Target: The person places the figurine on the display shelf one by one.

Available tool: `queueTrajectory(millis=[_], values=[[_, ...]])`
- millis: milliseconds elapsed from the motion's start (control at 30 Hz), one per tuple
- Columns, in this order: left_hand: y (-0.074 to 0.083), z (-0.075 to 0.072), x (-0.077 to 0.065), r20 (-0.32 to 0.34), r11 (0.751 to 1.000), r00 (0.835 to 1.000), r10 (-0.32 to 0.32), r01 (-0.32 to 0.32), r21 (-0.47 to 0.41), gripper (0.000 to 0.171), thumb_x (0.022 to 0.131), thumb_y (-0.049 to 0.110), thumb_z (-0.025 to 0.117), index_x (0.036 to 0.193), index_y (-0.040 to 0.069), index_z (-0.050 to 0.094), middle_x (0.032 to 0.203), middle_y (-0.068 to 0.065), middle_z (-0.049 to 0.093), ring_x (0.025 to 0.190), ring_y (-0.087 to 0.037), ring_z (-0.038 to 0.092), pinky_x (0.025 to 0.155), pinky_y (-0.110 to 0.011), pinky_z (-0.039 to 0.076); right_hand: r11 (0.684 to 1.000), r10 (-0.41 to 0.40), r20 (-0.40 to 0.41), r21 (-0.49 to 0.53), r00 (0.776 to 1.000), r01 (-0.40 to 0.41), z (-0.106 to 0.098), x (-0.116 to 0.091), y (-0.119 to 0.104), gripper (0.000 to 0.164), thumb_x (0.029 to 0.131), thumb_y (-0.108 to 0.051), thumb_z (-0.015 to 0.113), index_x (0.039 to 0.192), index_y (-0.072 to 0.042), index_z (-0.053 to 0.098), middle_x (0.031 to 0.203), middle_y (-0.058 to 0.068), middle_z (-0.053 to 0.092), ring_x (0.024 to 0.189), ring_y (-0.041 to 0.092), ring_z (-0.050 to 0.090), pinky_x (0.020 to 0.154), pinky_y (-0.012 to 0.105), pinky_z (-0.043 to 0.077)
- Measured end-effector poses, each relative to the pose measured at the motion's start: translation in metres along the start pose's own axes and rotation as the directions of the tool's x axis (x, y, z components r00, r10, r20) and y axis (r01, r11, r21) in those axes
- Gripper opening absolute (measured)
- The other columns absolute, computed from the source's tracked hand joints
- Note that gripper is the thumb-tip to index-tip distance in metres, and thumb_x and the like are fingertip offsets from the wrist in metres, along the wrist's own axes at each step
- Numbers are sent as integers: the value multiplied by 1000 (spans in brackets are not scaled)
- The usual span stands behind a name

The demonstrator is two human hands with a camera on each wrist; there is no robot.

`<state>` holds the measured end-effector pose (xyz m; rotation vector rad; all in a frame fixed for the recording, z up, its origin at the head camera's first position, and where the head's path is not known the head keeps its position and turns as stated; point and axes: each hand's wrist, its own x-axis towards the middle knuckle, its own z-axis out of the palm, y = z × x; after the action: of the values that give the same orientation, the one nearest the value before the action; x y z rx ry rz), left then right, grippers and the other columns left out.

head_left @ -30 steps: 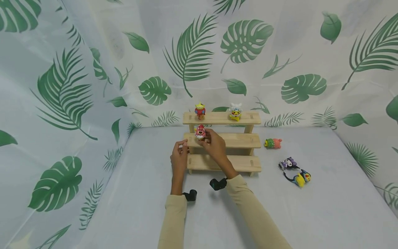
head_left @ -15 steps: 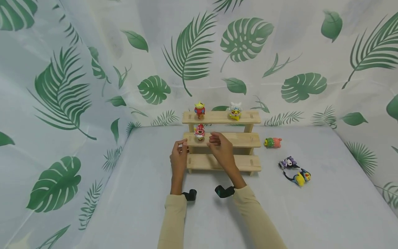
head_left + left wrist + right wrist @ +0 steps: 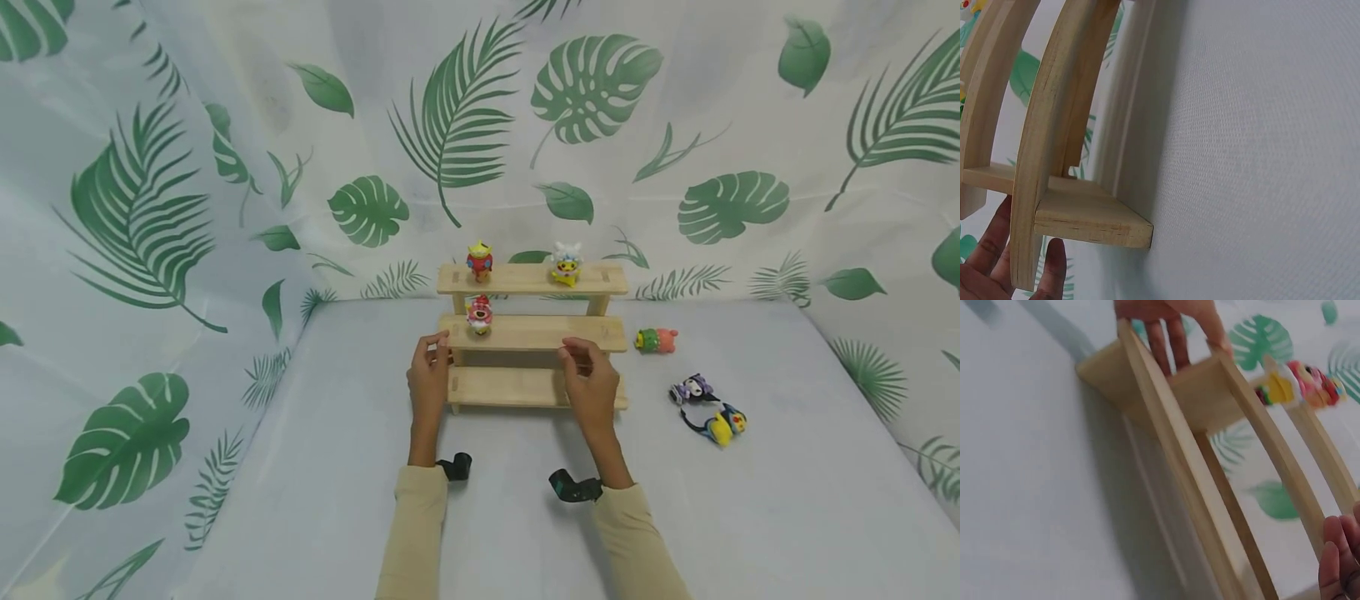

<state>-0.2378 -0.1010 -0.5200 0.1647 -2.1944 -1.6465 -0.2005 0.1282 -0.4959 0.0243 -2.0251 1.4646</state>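
Observation:
A three-tier wooden display shelf stands on the table. My left hand holds its left end, thumb and fingers around the wood, as the left wrist view also shows at the fingers. A pink bear figurine stands upright on the left of the middle tier. My right hand hovers in front of the shelf's right half, fingers loosely bent and holding nothing. On the top tier stand a red and yellow-green alien figurine at left and a white-hooded yellow figurine at right.
Right of the shelf, a green and pink figurine lies on its side. Nearer me lie a purple and black figurine and a yellow and blue one. A leaf-print cloth hangs behind the table.
My right hand has let go of the pink bear figurine and moved right, away from it. The figurine stays on the middle tier. My left hand keeps its place at the shelf's end.

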Motion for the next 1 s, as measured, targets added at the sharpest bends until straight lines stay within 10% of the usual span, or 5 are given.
queueTrajectory(millis=[300, 533, 633, 800, 1000], values=[[2, 0, 2, 6, 1000, 1000, -3, 4, -20, 27, 102, 37, 50, 116, 18, 64, 122, 4, 69, 92, -20, 73, 79, -38, 58, 965, 261, -180, 89, 949, -248, -49, 7, 10, 27, 96, -2, 53, 120, 9, 56, 105, 14, 56, 58, 8, 68, 52, 17, 54], [0, 1, 0, 3, 1000, 1000, -7, 7, -17, 28, 102, 39, 50, 115, 19, 65, 118, 2, 71, 91, -20, 73, 78, -38, 59, 889, 411, -359, -47, 838, -456, -97, 1, 41, 36, 101, -22, 49, 136, -12, 46, 127, 8, 43, 59, -17, 55, 51, 7, 48], [0, 0, -1, 5, 1000, 1000, -9, 9, -11, 29, 102, 39, 49, 115, 18, 64, 121, 3, 70, 91, -20, 72, 78, -37, 59, 832, 459, -421, -104, 782, -545, -119, -4, 48, 41, 101, -26, 48, 141, -17, 41, 136, 9, 39, 72, -13, 56, 59, 6, 49], [1, -2, 0, 11, 1000, 1000, -1, 1, 3, 31, 103, 40, 47, 115, 16, 63, 128, 6, 66, 93, -19, 72, 77, -37, 59, 752, 522, -444, -162, 728, -639, -149, -12, 59, 54, 100, -32, 46, 149, -14, 32, 150, 16, 34, 132, 30, 44, 115, 39, 33], [0, -1, 0, 26, 1000, 1000, -2, 2, 8, 31, 103, 40, 47, 117, 16, 63, 128, 5, 66, 96, -20, 72, 79, -37, 59, 667, 641, -331, -206, 693, -716, -175, -20, 74, 67, 100, -45, 44, 154, -12, 25, 160, 17, 26, 143, 37, 35, 119, 49, 26]])
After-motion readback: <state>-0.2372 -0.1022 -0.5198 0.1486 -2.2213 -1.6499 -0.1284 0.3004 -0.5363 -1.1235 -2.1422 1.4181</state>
